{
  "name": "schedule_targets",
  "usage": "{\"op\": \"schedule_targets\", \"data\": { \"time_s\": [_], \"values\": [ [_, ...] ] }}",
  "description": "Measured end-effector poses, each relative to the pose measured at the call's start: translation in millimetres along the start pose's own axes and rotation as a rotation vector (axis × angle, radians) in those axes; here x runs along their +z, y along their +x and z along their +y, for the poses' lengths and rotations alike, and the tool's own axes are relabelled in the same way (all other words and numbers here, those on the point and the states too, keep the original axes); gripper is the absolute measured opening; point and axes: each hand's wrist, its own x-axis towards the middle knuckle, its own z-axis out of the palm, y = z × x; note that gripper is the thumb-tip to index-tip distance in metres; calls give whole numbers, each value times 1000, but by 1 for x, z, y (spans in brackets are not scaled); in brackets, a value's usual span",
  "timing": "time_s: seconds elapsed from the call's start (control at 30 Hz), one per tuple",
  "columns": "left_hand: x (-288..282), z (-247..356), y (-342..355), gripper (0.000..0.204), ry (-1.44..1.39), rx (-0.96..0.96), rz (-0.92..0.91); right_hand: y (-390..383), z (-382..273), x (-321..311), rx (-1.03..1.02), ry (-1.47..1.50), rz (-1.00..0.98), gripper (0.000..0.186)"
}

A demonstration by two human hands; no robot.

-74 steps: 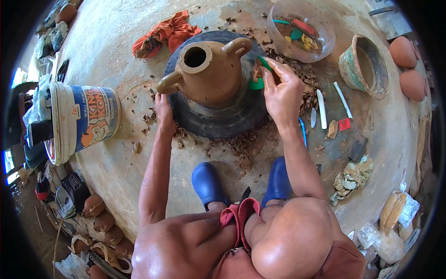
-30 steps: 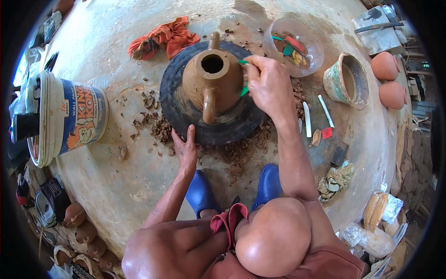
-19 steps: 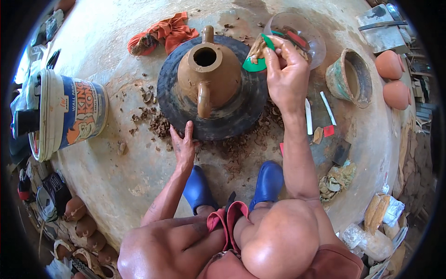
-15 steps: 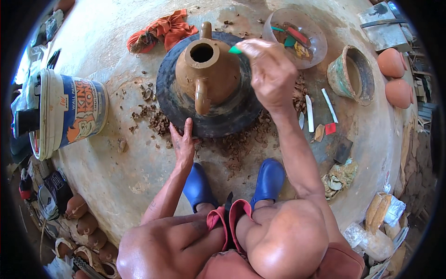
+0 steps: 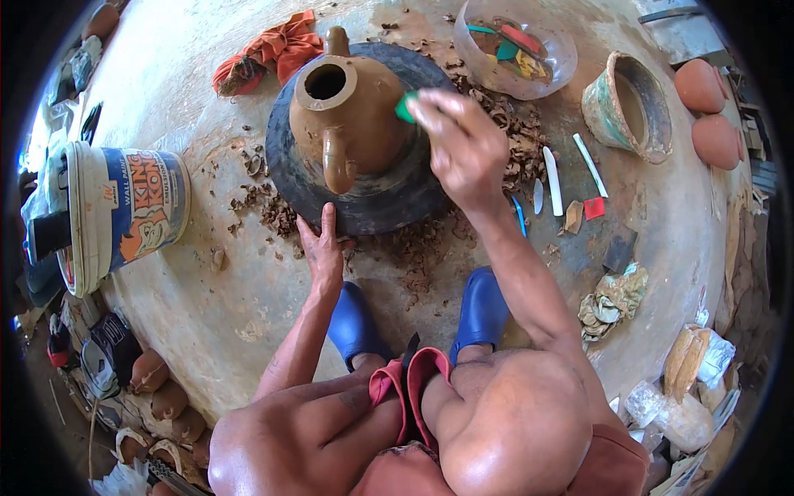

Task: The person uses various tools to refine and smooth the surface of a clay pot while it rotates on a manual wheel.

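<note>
Pot (image 5: 366,116) on wheel (image 5: 368,217) — my right hand (image 5: 471,157) pinches a green scraper (image 5: 405,107); my left hand (image 5: 324,255), thumb and fingers apart, meets the rim.

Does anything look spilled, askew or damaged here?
Only the litter stands out: brown clay scraps lie strewn on the floor around the dark wheel, loose rather than gathered up. The two-handled pot stands upright, with no break visible.

Upper middle: one clay jar (image 5: 376,99), two handles (image 5: 337,161), one wheel (image 5: 380,213). Lower middle: two clogs (image 5: 356,318). Upper right: two reddish pots (image 5: 700,86), two white sticks (image 5: 552,182).
</note>
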Motion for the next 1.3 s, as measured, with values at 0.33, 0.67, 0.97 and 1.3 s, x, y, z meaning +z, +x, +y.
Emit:
{"op": "schedule_targets", "data": {
  "time_s": [0.33,0.67,0.97,1.3],
  "values": [
    [12,6,-17,90,24,-40,20,-29,-34,-1,194,19,-95,33],
    [12,-2,-21,77,16,-50,-15,1,-18,17,96,-21,-58,35],
    [14,2,-26,82,15,-91,-24,-18,-13,0,-81,-61,6,41],
    [24,-1,-35,86,13,-125,-46,-41,-16,2,-70,-91,-128,44]
  ]
}}
